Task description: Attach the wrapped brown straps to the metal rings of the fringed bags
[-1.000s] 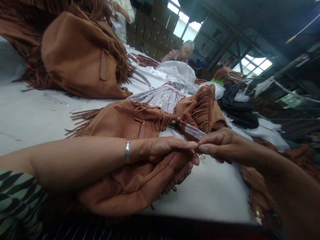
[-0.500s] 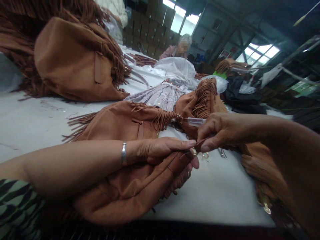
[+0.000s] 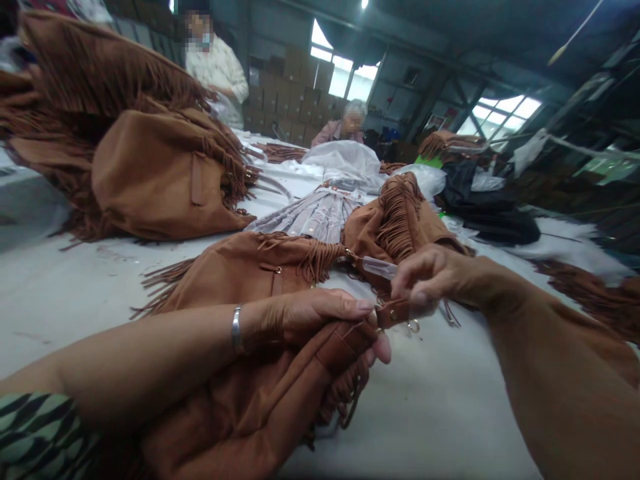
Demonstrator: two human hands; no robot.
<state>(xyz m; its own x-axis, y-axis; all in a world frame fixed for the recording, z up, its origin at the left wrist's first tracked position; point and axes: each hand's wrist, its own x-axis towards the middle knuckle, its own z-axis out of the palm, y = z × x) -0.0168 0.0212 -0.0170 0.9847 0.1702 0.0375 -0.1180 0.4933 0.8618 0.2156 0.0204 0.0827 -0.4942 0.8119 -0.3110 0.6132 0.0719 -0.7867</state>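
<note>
My left hand (image 3: 325, 310) is closed around the end of a brown suede-like fringed bag (image 3: 295, 407), thumb on top and fingertips showing beneath. At that end, by the left thumb, is a metal ring (image 3: 379, 317). A short brown leather strap (image 3: 394, 312) with a small metal stud extends from the ring. The strap's other end is pinched in my right hand (image 3: 425, 283), fingers bent and slightly blurred. Just behind the hands lies a second brown fringed bag (image 3: 225, 270) with a zip tab. Beside my right hand is a clear plastic-wrapped piece (image 3: 379, 267).
A large brown bag (image 3: 155, 177) and a heap of fringed pieces (image 3: 100, 63) stand at left on the white table (image 3: 430, 413). Another fringed bag (image 3: 367, 227) lies beyond my hands. Farther back are plastic bags (image 3: 345, 160), black material (image 3: 500, 210) and two people.
The camera view has tilted up, showing more of the person at back left. My right hand has drawn away from my left, and more of the studded strap shows between them.
</note>
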